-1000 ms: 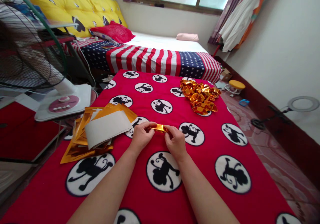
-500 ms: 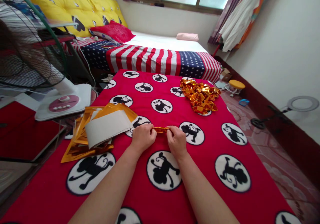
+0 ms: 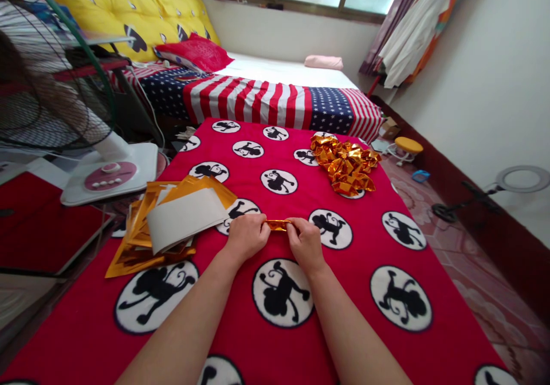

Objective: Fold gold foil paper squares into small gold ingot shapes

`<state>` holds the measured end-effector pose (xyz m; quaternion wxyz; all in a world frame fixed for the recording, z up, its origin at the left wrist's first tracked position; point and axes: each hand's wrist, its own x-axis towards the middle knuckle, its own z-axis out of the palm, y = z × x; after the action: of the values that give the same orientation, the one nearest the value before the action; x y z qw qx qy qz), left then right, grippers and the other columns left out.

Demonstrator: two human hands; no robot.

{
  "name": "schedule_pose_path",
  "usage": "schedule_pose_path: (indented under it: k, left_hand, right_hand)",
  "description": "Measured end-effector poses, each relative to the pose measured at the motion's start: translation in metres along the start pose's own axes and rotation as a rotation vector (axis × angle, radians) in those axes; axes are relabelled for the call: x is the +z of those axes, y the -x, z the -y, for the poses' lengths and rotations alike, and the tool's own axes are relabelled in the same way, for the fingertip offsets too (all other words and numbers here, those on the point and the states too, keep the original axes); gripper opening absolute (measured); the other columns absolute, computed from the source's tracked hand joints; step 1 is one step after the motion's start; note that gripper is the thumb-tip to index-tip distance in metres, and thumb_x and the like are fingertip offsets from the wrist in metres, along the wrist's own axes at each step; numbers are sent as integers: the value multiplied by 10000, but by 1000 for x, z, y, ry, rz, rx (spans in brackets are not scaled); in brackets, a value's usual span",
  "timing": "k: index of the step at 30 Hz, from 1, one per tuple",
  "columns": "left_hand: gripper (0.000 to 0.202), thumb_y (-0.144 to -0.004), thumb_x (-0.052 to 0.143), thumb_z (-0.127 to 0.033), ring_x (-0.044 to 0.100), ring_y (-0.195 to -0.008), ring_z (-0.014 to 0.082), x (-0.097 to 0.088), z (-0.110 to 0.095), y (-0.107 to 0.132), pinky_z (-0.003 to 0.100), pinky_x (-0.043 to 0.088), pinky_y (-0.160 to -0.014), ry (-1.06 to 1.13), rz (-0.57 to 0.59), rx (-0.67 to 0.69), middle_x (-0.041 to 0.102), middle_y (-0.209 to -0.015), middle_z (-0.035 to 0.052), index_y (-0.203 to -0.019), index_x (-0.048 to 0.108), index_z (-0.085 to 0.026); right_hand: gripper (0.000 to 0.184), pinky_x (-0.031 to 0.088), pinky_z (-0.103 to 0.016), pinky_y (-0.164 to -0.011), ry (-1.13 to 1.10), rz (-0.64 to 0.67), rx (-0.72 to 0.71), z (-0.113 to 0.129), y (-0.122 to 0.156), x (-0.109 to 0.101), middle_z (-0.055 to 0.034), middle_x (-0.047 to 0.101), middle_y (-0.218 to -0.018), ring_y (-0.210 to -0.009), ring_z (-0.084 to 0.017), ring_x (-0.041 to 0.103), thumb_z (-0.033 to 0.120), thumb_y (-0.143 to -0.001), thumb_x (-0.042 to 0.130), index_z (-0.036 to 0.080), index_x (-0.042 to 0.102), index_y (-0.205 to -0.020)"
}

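Note:
Between my two hands is a narrow strip of shiny gold foil paper [image 3: 277, 225], folded or rolled, stretched crosswise above the red monkey-print cloth [image 3: 275, 204]. My left hand [image 3: 248, 236] is closed around its left end, and my right hand [image 3: 305, 242] pinches the right end. Only the short middle of the strip shows; the fingers hide its ends. Left of my hands lies a loose stack of gold foil sheets [image 3: 133, 253], with pale grey-white paper [image 3: 187, 219] on top. A heap of folded gold foil pieces [image 3: 346, 161] rests at the far right of the cloth.
A fan with a white base [image 3: 141, 164] stands at the left, beside a red board-like item [image 3: 47, 224]. Past the cloth's far edge is a bed with a striped and starred cover [image 3: 258, 101]. A yellow stool [image 3: 408, 145] and a ring light [image 3: 522, 179] are at the right.
Almost nothing differs. Both hands keep hold of the foil strip in nearly the same spot, and slightly more of its gold surface shows between them.

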<state>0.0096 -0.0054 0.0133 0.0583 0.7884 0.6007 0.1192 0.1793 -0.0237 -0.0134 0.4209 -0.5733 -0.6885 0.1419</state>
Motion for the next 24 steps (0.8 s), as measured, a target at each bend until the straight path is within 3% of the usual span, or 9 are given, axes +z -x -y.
schedule_pose_path:
  k: [12, 16, 19, 24]
  left_hand:
    - [304, -928, 385, -331, 636, -769, 194, -2, 4, 1, 301, 309, -604, 52, 29, 96, 694, -805, 31, -771, 621, -221]
    - [412, -968, 322, -408, 630, -767, 190, -2, 6, 1, 297, 313, -611, 81, 42, 99, 699, -807, 41, -776, 633, -219]
    - [363, -953, 372, -391, 631, -774, 195, -1, 7, 1, 297, 322, -618, 72, 67, 103, 703, -819, 47, -787, 644, -217]
    - [334, -937, 417, -402, 634, -814, 205, -1, 6, 2, 292, 344, -642, 83, 85, 115, 707, -836, 58, -807, 660, -213]
  right_hand:
    - [257, 369, -276, -639, 202, 35, 113, 18, 2, -2, -50, 667, -707, -654, -173, 598, 166, -894, 434, 185, 631, -729]
    - [238, 386, -265, -657, 136, 24, 114, 16, 3, -3, -46, 676, -733, -670, -166, 603, 192, -902, 451, 183, 645, -765]
    - [190, 413, -252, -666, 43, -22, 130, 10, 3, -2, -43, 689, -765, -680, -160, 615, 210, -896, 485, 179, 658, -821]
    - [183, 414, -256, -629, 28, -34, 140, 7, 4, -1, -32, 674, -704, -630, -159, 597, 227, -891, 515, 187, 638, -761]
